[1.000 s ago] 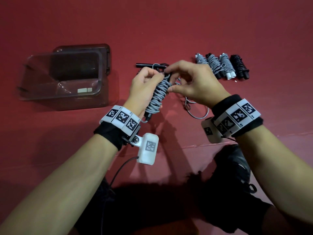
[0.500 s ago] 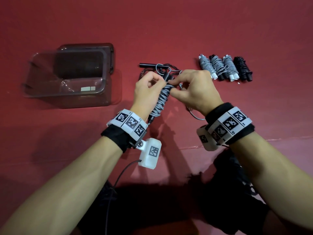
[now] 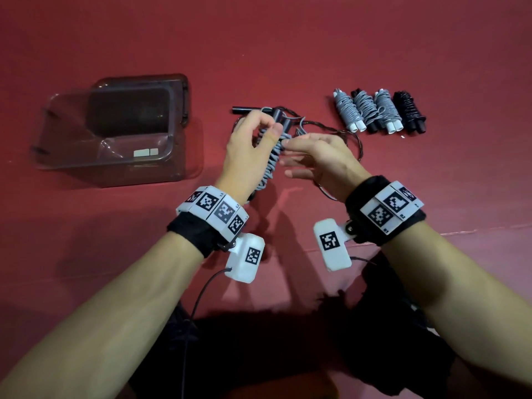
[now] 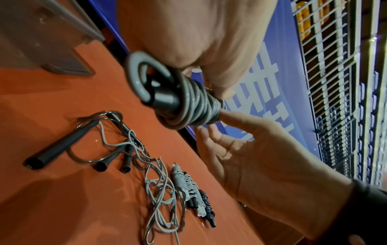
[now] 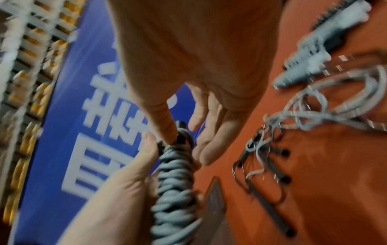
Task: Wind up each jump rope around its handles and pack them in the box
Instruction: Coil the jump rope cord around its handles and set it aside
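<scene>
My left hand point(image 3: 259, 139) grips a grey jump rope bundle point(image 3: 270, 165) wound around two black handles, held upright above the red floor. The bundle's looped end fills the left wrist view point(image 4: 188, 102), and it shows from the side in the right wrist view point(image 5: 176, 182). My right hand point(image 3: 299, 156) is beside the bundle with fingers spread and relaxed. One fingertip point(image 5: 169, 136) touches the top coils. A clear plastic box point(image 3: 115, 174) stands open at the left. Several wound ropes point(image 3: 377, 110) lie in a row at the right.
Loose grey and dark ropes point(image 3: 331, 131) lie tangled on the floor behind my hands, with a black handle point(image 3: 244, 110) pointing left. The same tangle point(image 4: 159, 190) shows in the left wrist view. The box's lid point(image 3: 184, 93) lies behind the box.
My right hand was pinching the rope at the top of the bundle; it has let go and opened beside it. My left hand still holds the bundle, raised slightly.
</scene>
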